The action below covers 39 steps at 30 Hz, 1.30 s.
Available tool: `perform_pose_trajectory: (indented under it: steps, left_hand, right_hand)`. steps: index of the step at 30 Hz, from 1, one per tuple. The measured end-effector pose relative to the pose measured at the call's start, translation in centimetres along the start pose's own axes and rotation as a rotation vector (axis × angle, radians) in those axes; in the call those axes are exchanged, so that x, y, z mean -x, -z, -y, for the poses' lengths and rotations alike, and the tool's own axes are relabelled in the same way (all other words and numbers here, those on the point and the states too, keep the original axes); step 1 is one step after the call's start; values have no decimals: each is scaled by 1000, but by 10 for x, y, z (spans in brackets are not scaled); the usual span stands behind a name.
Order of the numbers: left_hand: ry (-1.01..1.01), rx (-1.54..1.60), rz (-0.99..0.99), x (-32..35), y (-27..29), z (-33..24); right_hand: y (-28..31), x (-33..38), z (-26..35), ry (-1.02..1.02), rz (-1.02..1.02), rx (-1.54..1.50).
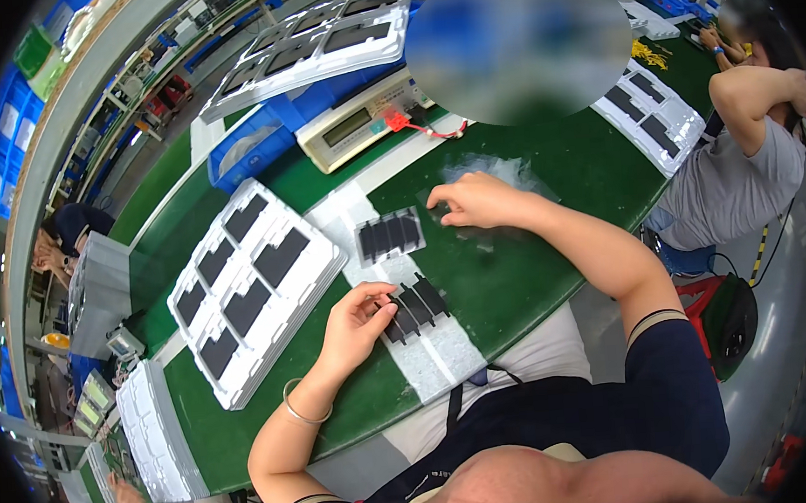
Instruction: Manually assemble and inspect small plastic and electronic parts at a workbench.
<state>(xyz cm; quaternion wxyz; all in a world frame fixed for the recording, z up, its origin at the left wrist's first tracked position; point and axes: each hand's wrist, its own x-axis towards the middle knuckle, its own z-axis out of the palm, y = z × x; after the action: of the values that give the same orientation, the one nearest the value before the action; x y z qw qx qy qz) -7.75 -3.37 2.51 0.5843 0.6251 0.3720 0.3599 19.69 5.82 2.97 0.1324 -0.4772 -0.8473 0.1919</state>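
Tray stack [294, 302] left of strips [418, 308], meter [357, 128] behind them — bin [250, 157] at its left; table [508, 286] beneath

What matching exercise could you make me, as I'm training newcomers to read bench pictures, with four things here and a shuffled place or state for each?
Things
1. Bare left hand
2. Bare right hand
3. White plastic tray on the table's left side
4. Beige box-shaped instrument with a display

Places and states
A. Bears six flat black pieces
B. Has a red connector at its front
C. At the crumpled clear plastic film
D. Fingers at the near row of flat black strips

Pairs: 1-D, 2-C, 3-A, 4-B
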Motion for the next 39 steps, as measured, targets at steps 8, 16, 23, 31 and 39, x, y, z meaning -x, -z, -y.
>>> perform_pose_trajectory:
  steps: [8,16,23,31,39]
  left_hand:
    - [-279,-738,-174,16,10,0]
    - [-528,-986,8,28,1,-12]
    - [-491,-1111,103,31,0,-7]
    - [-505,-1073,102,29,2,-5]
    - [-382,-1027,-44,29,-2,-12]
  right_hand:
    - [3,1,-1,25,-4,-3]
    - [4,2,3,24,1,20]
    - [7,3,8,41,7,16]
    - [4,4,5,81,-27,9]
    - [6,4,11,71,-367,-106]
